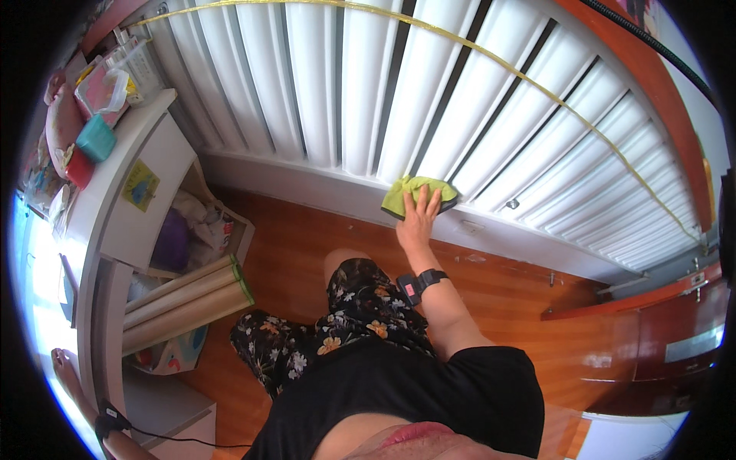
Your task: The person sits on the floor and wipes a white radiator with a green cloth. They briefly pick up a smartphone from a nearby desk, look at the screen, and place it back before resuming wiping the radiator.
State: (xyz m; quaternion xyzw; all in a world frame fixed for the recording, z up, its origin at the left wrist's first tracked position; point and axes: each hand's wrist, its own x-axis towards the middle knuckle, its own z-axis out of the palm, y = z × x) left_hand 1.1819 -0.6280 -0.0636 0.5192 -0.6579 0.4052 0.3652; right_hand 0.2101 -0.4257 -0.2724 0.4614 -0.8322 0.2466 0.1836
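A yellow-green cloth [397,198] with a dark edge lies against the lower ends of the white radiator's [368,86] upright columns. My right hand [420,215] presses on it from above, fingers spread over the fabric. Its underside is hidden. At the far left, my left hand [64,365] rests at the edge of the white desk [92,230]. Glare and the picture's rim blur its fingers, and nothing can be made out in it. Both wrists carry black strapped devices.
A yellow cord [425,24] runs across the radiator. Plastic boxes [106,86] and a teal container [96,138] crowd the desk top. Rolled mats [190,299] jut out beside a shelf holding bags [198,224]. A reddish wooden door [661,339] stands right; a cable [184,440] trails from my left wrist.
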